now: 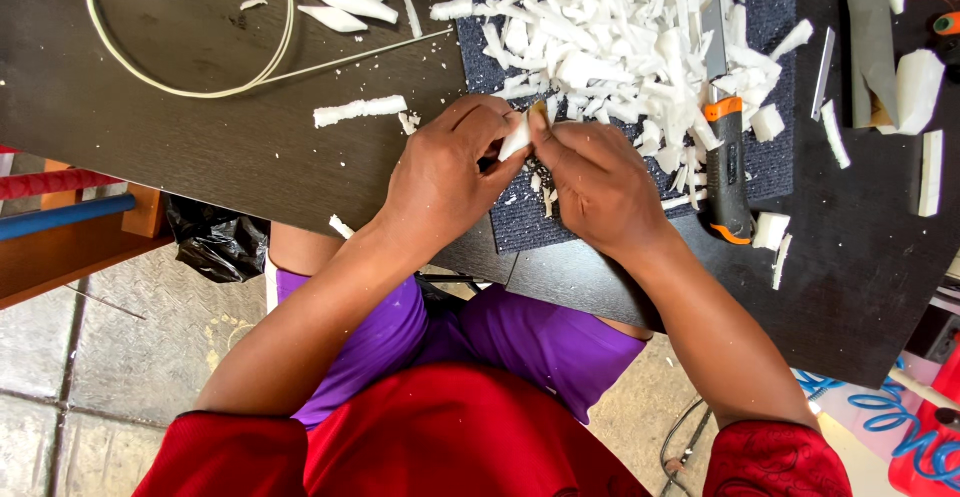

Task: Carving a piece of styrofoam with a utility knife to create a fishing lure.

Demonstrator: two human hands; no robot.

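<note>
Your left hand (440, 172) and right hand (598, 187) are both pinching a white piece (516, 139). A knife (726, 169) is lying just right, shavings (620, 37) piled beyond.

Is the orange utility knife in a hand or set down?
Set down: the utility knife lies on the dark mat beside the right hand, untouched.

Shavings pile (620, 37) lies on mat (610, 217); utility knife (725, 172) at its right edge

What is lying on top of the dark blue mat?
On the mat lie a heap of white shavings and an orange-and-black utility knife. Both hands, left and right, cover its near edge, hiding what lies beneath.
</note>
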